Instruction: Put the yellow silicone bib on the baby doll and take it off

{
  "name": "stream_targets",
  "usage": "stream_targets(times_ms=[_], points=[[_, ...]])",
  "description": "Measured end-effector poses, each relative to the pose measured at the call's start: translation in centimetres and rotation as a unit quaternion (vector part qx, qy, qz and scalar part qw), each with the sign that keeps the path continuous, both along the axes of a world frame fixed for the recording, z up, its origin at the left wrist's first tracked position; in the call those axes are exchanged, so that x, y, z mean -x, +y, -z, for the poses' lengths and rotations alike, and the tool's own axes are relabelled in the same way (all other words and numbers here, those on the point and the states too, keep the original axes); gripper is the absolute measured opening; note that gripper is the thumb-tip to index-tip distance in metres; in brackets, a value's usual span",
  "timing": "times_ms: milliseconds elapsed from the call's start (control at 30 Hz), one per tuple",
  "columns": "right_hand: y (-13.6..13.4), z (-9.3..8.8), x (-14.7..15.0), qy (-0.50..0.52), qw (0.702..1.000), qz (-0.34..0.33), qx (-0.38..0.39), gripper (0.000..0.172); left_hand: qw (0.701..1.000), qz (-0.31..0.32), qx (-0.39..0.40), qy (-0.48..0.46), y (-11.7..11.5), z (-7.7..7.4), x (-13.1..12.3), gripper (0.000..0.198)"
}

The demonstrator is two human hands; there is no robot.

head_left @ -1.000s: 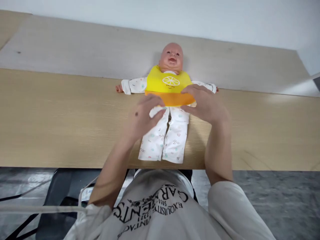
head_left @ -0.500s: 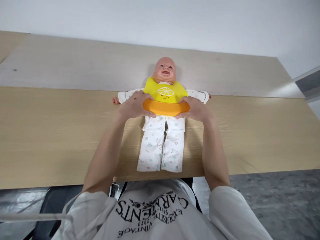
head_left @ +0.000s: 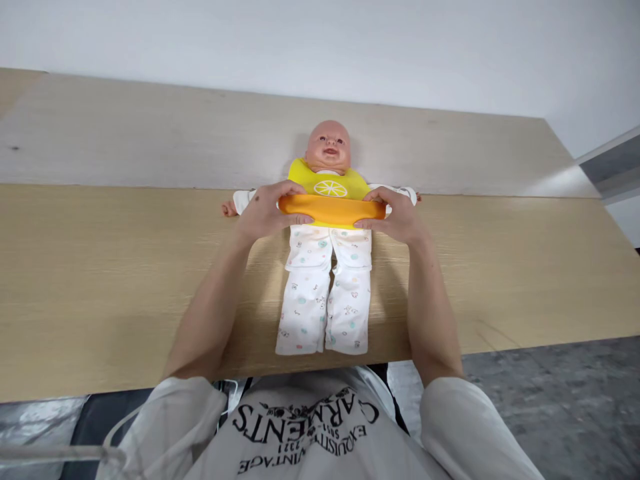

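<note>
A baby doll (head_left: pixel 329 148) lies on its back on the table, head away from me, arms spread, in white printed clothes. Over its chest is a yellow bib (head_left: pixel 306 175) with a white citrus slice on it and an orange catch pocket (head_left: pixel 333 211) along the lower edge. My left hand (head_left: pixel 273 212) is closed on the left end of the pocket, thumb below and fingers above. On the other end, my right hand (head_left: pixel 395 215) pinches the pocket the same way. Both hands hide parts of the doll's sleeves.
The wooden table (head_left: pixel 125 280) runs across the view, with a paler strip (head_left: pixel 175 133) along the white wall (head_left: pixel 300 47). A dark chair (head_left: pixel 95 427) stands under the near edge at left. A pale cable (head_left: pixel 60 453) crosses the lower left corner.
The bib's pocket is pulled wider between my hands and tilted up, now covering the smiling face printed under the citrus slice. Both hands keep their hold. The view has shifted slightly.
</note>
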State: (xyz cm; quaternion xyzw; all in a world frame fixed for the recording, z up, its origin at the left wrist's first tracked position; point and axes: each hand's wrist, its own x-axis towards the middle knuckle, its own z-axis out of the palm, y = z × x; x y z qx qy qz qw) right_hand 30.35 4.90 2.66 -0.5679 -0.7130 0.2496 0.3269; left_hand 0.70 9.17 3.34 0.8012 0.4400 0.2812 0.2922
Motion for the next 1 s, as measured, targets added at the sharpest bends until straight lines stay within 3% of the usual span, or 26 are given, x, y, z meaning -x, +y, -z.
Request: stream_targets(times_ms=[267,533,833,1000], points=[[0.4,0.4,0.9,0.037,0.997,0.070,-0.016,0.043,0.986,-0.074,-0.041,-0.142,0.2,2.2,-1.6,0.035],[1.0,1.0,1.0,0.056,0.995,0.085,-0.006,0.022,0.976,-0.114,-0.073,-0.172,0.6,2.8,-2.4,0.020],[0.7,0.2,0.8,0.016,0.991,0.123,-0.043,0.023,0.976,-0.186,-0.080,-0.077,0.4,1.7,-1.2,0.021],[1.1,1.1,0.5,-0.023,0.986,0.153,-0.064,0.022,0.966,-0.219,-0.133,0.013,0.4,2.0,-1.2,0.021]])
